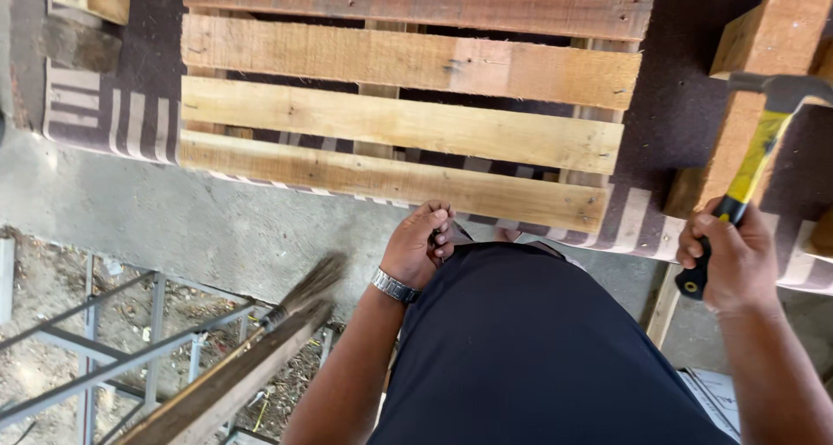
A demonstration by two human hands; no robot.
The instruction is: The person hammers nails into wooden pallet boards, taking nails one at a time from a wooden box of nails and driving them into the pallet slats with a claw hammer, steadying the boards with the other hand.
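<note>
My right hand (733,256) grips the black end of a yellow-handled claw hammer (762,146), its steel head raised at the right edge of view. My left hand (418,245) is closed by my thigh, fingers curled around something small and dark that I cannot make out; a metal watch sits on that wrist. My dark trouser leg (538,350) fills the lower middle. A wooden pallet (399,124) with several pale slats lies in front of me on a dark striped cloth (104,115).
A thick timber post (755,72) lies at the right of the pallet. A metal frame (113,341) and a long wooden plank (234,376) with a brush head sit at lower left. Wood blocks (87,3) are at top left. Grey concrete floor (217,228) runs between.
</note>
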